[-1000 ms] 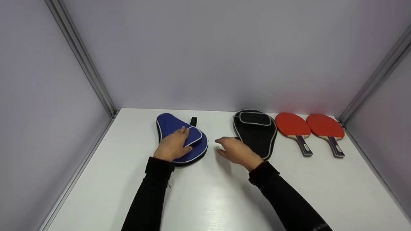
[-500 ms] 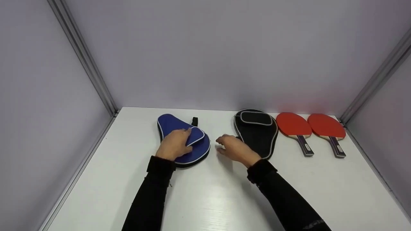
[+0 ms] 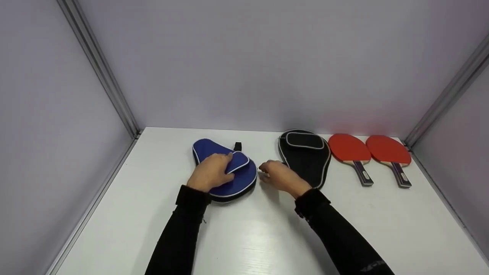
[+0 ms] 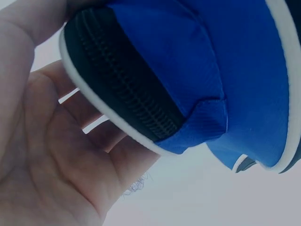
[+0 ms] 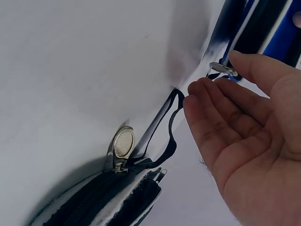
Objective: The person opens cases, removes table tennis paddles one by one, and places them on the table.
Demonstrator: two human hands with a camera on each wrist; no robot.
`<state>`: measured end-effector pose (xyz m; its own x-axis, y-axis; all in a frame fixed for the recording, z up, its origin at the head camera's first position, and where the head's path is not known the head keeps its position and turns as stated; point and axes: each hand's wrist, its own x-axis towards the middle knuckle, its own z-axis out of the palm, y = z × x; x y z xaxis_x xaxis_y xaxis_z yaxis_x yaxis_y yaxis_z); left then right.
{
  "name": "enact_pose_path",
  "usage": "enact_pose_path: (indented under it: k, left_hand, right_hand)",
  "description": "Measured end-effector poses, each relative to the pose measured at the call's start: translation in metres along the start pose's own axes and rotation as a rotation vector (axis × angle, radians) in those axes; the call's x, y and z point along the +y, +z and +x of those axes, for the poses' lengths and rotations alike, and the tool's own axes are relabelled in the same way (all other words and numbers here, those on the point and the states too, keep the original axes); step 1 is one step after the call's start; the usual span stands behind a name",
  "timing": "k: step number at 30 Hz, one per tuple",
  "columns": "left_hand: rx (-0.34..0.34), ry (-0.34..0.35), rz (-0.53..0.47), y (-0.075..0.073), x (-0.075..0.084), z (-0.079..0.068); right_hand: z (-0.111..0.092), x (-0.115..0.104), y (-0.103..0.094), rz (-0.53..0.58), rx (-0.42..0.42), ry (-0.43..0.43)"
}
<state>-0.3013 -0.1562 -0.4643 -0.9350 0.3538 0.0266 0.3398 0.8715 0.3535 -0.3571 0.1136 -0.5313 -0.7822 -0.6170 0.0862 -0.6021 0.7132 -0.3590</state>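
A blue table tennis paddle case with white piping lies on the white table. My left hand grips it over its raised front pocket; in the left wrist view the fingers pass behind that pocket's black zipper edge. My right hand is at the case's right edge, thumb and fingers apart. In the right wrist view a silver zipper pull of the blue case shows between the thumb tip and the fingertips. A black paddle case lies just beyond the right hand.
Two red table tennis paddles lie side by side at the right, handles toward me. The black case's wrist loop and metal zipper pull are close to the right hand. Grey walls enclose the table.
The left hand has curled onto the blue case and shifted it right and slightly toward me. The right hand has stayed nearly in place, its fingers drawing closer together at the case's edge.
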Motion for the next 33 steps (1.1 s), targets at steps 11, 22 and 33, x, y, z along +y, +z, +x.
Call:
enact_pose_path:
  k: [11,22,33]
  left_hand:
    - [-0.023,0.008,-0.031,-0.008,0.01,-0.003]
    - [-0.02,-0.013,-0.022,-0.006,0.008,-0.002]
    - [0.021,-0.013,0.025,0.004,0.002,0.003]
  right_hand:
    - [0.014,0.043,0.031,-0.039,0.102,-0.033]
    - [-0.011,-0.015,-0.02,0.021,0.03,0.08]
    - [-0.018,-0.019,-0.016,-0.058,0.073,0.038]
